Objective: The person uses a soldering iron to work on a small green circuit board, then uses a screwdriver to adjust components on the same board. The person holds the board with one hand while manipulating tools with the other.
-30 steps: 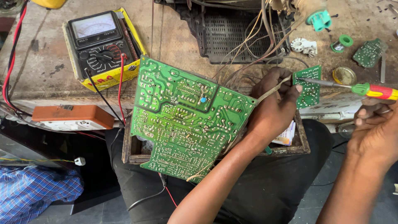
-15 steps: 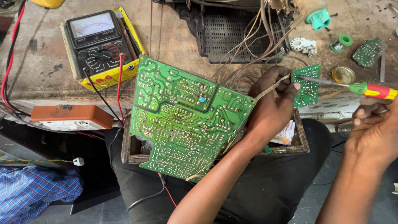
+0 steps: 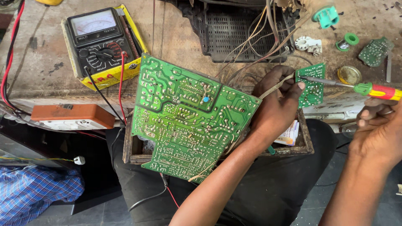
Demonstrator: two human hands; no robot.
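The left hand (image 3: 274, 106) pinches the small green circuit board (image 3: 312, 86) at its left edge, fingers (image 3: 293, 86) closed on it, at the desk's front edge. The right hand (image 3: 379, 134) grips a screwdriver (image 3: 356, 87), its tip touching that board.

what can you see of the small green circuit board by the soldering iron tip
The small green circuit board is roughly rectangular, its solder side up, dotted with silvery joints and pale traces. It is held tilted above the bench edge, pinched at its left edge by the left hand. The soldering iron, in the right hand, points its tip onto the board's upper part.
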